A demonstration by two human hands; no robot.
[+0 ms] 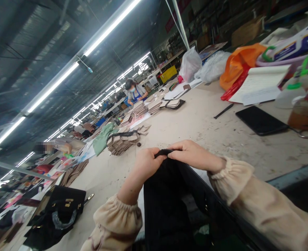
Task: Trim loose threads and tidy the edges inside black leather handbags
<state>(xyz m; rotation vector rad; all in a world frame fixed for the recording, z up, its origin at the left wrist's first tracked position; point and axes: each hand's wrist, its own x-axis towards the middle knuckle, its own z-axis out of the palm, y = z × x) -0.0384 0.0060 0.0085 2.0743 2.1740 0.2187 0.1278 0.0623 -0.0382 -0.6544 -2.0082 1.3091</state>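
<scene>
– Since both hands are on that top edge, how would you work it? The left hand (146, 163) and right hand (189, 152) each have thumb and fingers clamped on the rim of a floppy black bag-like piece of leather-looking material (160, 198), super close to each other.

– I'd go for a light pinch right at the edge, thumbs level, and work along in little bites so it doesn't pucker. Grips that close should stop the bit between them twisting, imo. Just don't let the weight of the sides drag on it.

– Fair. Where is it, and what's it look like?

– Right in front of the person, at the near side of the scuffed cream-coloured table (180, 122). Black all over, rim curving between the hands, sides dropping away below, a few small gold-coloured specks (206, 208) on the right side. Lower down it's too dark to tell.
</scene>
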